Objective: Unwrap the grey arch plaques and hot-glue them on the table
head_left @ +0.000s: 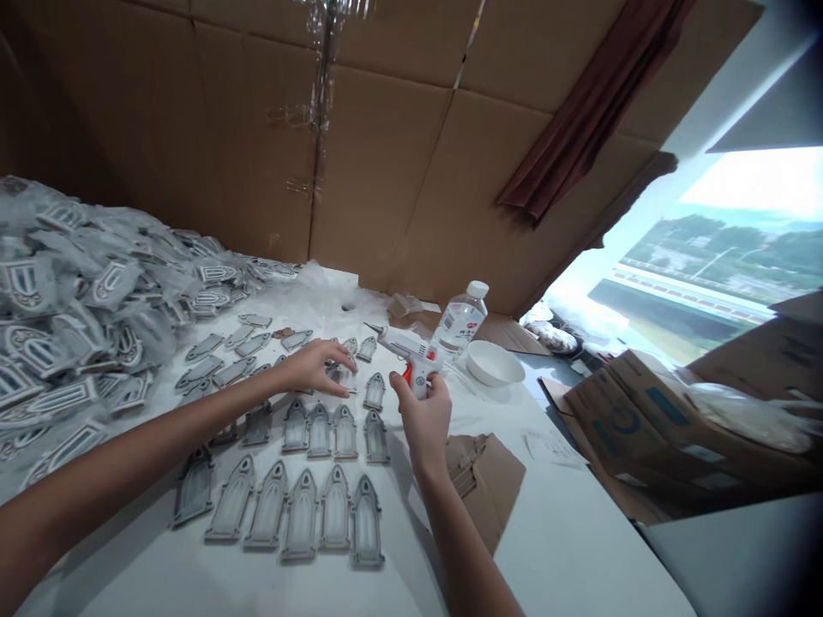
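A white hot glue gun (411, 351) with an orange trigger is gripped in my right hand (424, 411), its nozzle pointing up and left. My left hand (315, 367) reaches over the rows with thumb and fingers apart, close to a small arched window-shaped piece (340, 374) that it partly covers. Whether the fingertips touch that piece I cannot tell. Below, several grey arched window-shaped pieces (301, 518) lie in rows on the white table (257, 591). One such piece (375, 392) lies between my two hands.
A large heap of plastic-wrapped arched pieces (83, 300) fills the left. Behind the glue gun stand a clear bottle (461, 321) and a white bowl (495, 364). Torn cardboard (495, 497) lies right of my right forearm. Cardboard boxes (643, 428) stand beyond the right edge; a cardboard wall (386, 154) closes the back.
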The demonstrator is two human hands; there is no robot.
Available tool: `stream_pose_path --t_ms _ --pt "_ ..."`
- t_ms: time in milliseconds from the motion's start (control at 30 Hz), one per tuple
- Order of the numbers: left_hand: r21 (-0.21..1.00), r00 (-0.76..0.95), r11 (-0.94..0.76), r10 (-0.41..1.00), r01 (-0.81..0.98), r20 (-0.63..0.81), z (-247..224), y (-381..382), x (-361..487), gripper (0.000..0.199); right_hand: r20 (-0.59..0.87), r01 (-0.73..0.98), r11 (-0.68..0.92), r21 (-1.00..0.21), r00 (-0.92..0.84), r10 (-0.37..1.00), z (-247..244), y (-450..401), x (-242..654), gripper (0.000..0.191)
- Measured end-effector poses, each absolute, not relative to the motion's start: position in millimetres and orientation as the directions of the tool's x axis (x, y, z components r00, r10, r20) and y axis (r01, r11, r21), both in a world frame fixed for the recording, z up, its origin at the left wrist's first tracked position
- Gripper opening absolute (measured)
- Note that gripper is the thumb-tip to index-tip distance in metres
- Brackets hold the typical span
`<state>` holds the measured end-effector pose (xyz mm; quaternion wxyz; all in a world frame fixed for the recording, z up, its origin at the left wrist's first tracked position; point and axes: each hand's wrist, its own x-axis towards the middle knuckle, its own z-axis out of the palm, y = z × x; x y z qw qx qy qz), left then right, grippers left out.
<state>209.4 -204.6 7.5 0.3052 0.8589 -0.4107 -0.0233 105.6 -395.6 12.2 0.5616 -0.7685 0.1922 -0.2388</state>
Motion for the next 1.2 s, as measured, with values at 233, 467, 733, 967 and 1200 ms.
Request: stream_pose_path --t_ms 233,467,733,967,1200 --pt "0.528 0.797 -0.632 -0.583 -0.567 0.158 27 -152 158 0.055 0.122 -0.027 -0.288 -0.957 0.864 -0.488 16 -387 102 0.037" --pt "0.566 0.862 -0.680 -0.494 -0.466 0.117 34 -115 114 0.041 0.062 -0.052 -0.306 -0.951 0.934 -0.351 6 -375 103 0.039" --pt "0.622 0.898 -0.681 -0.431 -0.387 0.086 15 -93 107 0.035 0.086 -0.078 -0.429 -0.900 0.933 -0.351 4 -370 103 0.039" --pt "0.602 0.912 -0.710 -0.403 -0.365 0.078 6 -85 112 0.052 0.089 -0.082 -0.456 -0.886 0.936 -0.341 3 -367 104 0.039" --pt "0.684 0.893 -0.614 -0.433 -0.394 0.125 -1 -85 108 0.024 0.068 -0.110 -0.476 -0.873 0.938 -0.341 7 -364 105 0.037"
